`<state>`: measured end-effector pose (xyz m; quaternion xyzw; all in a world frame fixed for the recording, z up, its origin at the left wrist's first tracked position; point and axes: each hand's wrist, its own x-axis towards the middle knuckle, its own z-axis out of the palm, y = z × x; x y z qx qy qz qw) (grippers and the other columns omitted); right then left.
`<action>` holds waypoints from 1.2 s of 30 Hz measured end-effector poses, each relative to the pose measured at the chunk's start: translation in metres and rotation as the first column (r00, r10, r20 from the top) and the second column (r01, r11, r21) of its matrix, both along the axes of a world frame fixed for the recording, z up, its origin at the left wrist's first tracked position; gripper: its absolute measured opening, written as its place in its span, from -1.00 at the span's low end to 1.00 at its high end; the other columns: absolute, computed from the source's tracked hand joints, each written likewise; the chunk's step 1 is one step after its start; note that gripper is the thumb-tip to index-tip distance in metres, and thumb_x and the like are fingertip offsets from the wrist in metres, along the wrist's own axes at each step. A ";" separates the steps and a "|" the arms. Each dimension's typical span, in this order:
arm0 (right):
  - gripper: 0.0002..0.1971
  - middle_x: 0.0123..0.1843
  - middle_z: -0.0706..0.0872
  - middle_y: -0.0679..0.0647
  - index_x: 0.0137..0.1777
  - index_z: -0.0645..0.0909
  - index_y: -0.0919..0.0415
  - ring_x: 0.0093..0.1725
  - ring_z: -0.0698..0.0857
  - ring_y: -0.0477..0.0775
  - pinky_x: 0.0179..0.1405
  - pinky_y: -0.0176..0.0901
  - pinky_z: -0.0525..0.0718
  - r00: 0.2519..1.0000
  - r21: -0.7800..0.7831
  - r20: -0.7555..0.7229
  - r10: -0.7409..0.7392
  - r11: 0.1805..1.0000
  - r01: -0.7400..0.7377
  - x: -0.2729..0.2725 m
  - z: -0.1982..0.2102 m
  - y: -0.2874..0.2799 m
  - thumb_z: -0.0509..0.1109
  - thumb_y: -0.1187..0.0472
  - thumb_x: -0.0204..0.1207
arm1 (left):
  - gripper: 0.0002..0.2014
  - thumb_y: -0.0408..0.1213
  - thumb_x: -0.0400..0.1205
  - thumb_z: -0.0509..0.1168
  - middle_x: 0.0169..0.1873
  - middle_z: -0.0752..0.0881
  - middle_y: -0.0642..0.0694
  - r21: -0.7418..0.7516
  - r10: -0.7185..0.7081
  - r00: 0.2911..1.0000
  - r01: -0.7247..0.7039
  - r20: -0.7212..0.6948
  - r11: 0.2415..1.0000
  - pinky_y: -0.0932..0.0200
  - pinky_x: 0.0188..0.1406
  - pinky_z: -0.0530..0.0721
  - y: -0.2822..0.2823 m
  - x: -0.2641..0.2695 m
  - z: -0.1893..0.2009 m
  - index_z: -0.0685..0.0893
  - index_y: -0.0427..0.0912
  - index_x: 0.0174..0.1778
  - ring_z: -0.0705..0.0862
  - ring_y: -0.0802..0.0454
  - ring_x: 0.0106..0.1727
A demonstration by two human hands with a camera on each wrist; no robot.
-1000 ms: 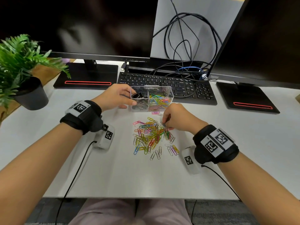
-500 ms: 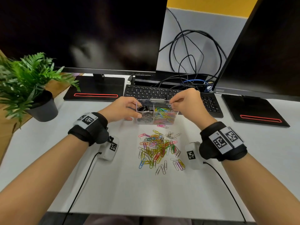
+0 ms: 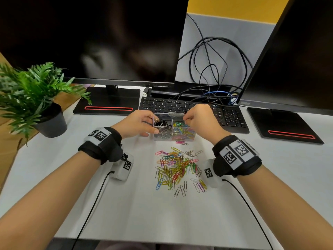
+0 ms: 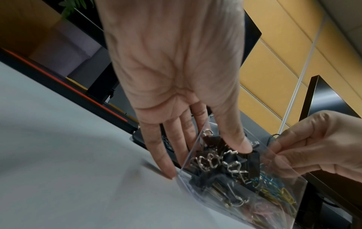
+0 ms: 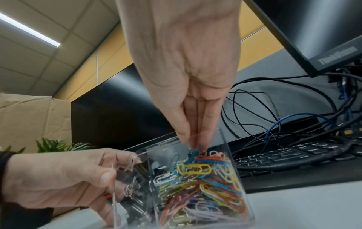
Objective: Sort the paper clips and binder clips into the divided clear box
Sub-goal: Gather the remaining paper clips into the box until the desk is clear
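Pale grey surface (image 3: 162,213) runs w/ a wood-tone strip (image 3: 7,141) along its left edge. Two big dark monitors: left monitor (image 3: 90,38) on a black base w/ a red slot (image 3: 108,108), right monitor (image 3: 297,51) on a like base (image 3: 284,129). Black keyboard (image 3: 180,105) lies between the bases, loose black cables (image 3: 212,69) plus one blue behind it. Potted fern (image 3: 36,98) far left. Grey partition (image 3: 234,33) behind, yellow wall (image 3: 234,6) above. Ceiling tiles w/ a strip light (image 5: 29,29); cardboard box (image 5: 29,120) at back.
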<state>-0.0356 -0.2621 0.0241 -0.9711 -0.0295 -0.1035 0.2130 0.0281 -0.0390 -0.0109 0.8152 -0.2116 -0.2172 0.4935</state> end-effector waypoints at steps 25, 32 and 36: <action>-0.58 0.29 0.62 0.03 0.35 0.60 0.15 0.15 0.56 -0.04 -0.01 -0.35 0.48 0.813 0.025 -0.523 0.254 0.959 -0.283 -0.061 -0.010 0.011 0.27 0.42 0.51 | -0.70 -0.34 0.45 0.54 -0.06 0.76 -0.03 -0.002 0.005 1.000 -0.005 -0.009 1.000 0.10 -0.20 0.75 -0.001 0.002 -0.004 0.66 -0.08 0.06 0.74 0.10 -0.17; -0.97 0.03 0.49 0.14 -0.08 0.49 0.24 0.15 0.57 0.24 -0.08 -0.12 0.54 0.788 -0.271 -0.593 -0.166 0.963 -0.002 -0.058 -0.020 -0.018 0.27 0.28 0.54 | -0.73 -0.35 0.46 0.53 -0.06 0.76 -0.04 -0.001 0.000 1.000 0.000 -0.001 1.000 0.09 -0.19 0.75 -0.001 0.002 -0.003 0.66 -0.06 0.01 0.74 0.12 -0.20; -0.68 -0.13 0.43 0.06 -0.29 0.44 0.19 -0.13 0.50 0.12 -0.35 -0.14 0.51 0.812 -0.168 -0.580 -0.064 0.985 -0.042 -0.061 -0.023 0.002 0.46 0.02 0.48 | -0.74 -0.36 0.45 0.53 -0.08 0.75 -0.04 -0.009 0.006 1.000 -0.006 0.009 1.000 0.13 -0.25 0.70 -0.001 0.001 -0.003 0.65 0.00 -0.06 0.72 0.12 -0.24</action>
